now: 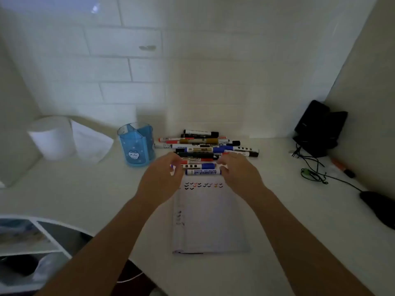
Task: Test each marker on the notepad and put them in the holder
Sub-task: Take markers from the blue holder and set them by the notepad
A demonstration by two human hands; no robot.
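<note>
A white desk (pixel 277 210) stands against a white brick-pattern wall (pixel 106 71). The notepad (pixel 210 221) lies flat on it, with the marker pile (pixel 205 146) just beyond. The blue holder (pixel 135 144) stands beyond the notepad, to its left. Left hand (pixel 164 176) and right hand (pixel 239 170) reach a blue marker (pixel 203 172) at the notepad's far edge; whether they are holding it cannot be told.

The notepad (pixel 210 218) lies on the desk (pixel 277 210) at the middle, near side. Just beyond its far edge lies a pile of markers (pixel 205 146), stacked crosswise. The holder (pixel 136 144) stands left of the pile. Farther left stand two paper rolls (pixel 53 137). At the far right corner a stand (pixel 318 129) leans, with cables (pixel 312 167) in front of it.
</note>
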